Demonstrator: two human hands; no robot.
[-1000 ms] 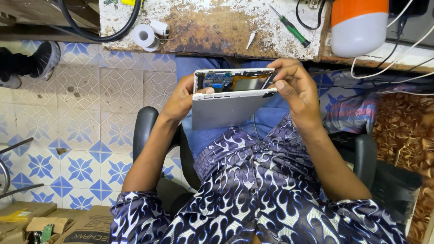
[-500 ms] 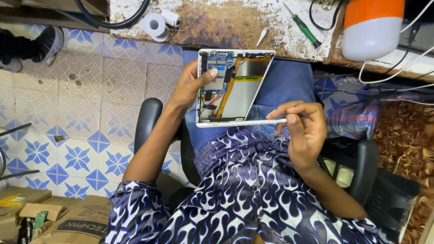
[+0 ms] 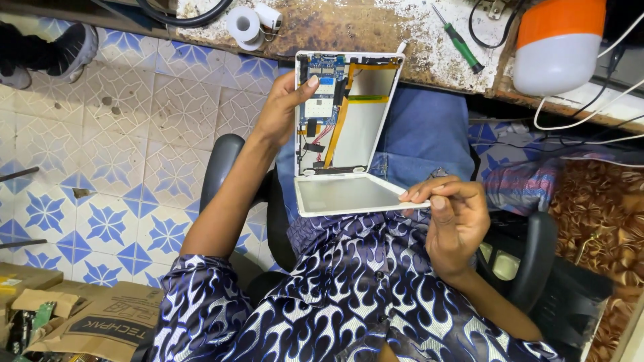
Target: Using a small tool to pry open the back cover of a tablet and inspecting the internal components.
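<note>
Two hands hold our opened tablet [image 3: 345, 114]: left hand [image 3: 285, 110] clamps its edge, right hand [image 3: 453, 211] pinches the thin back cover [image 3: 349, 194]; fragile, so we grip the rims.

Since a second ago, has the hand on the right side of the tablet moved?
Yes. The right hand has dropped from the opened tablet's upper edge near the workbench down toward the lap, now pinching the lowered screen panel.
</note>
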